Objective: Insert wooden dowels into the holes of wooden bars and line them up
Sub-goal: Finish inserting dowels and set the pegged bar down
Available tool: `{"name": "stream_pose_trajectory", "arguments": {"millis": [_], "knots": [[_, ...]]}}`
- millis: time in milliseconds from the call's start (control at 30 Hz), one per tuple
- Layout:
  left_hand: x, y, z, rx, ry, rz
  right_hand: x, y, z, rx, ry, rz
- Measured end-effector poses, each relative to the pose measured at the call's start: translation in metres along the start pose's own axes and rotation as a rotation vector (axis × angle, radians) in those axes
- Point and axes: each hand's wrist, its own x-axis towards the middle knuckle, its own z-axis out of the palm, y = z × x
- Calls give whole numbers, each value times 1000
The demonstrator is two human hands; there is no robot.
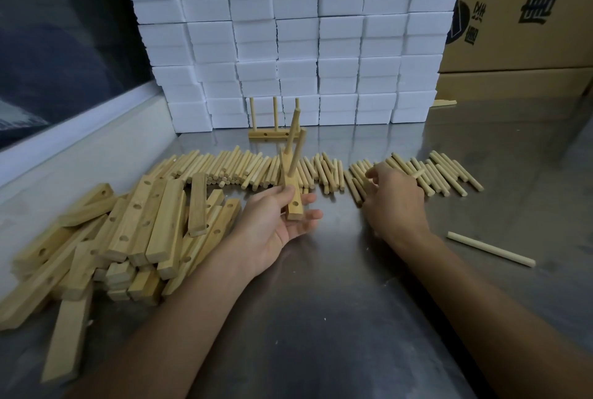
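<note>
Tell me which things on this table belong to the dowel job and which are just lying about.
Part of the job:
held bar with two dowels, in left hand
loose dowel row, right hand reaching in
bar pile
finished bar

Just lying about:
white foam blocks
cardboard boxes

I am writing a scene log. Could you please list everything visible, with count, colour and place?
held bar: one, tan, in left hand, two dowels fitted, one hole free
finished bar: one, tan, three dowels upright, by the foam
bars: heap, tan, table left
dowels: long row, tan, mid table
stray dowel: one, pale, table right
foam blocks: stacked wall, white, behind
cartons: brown, far right
table: one, steel
left hand: holds held bar
right hand: on the dowels
</note>
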Motion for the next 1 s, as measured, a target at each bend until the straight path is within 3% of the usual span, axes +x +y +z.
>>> {"name": "stream_pose_trajectory", "arguments": {"millis": [300,700,1000], "knots": [[3,-1,-2,-96,34,-18,-5,-6,6,346,-100,-34],[5,5,-5,-174,10,1,-9,-9,12,530,21,-119],[8,3,-8,-206,58,2,-19,-29,6,885,-272,-57]]}}
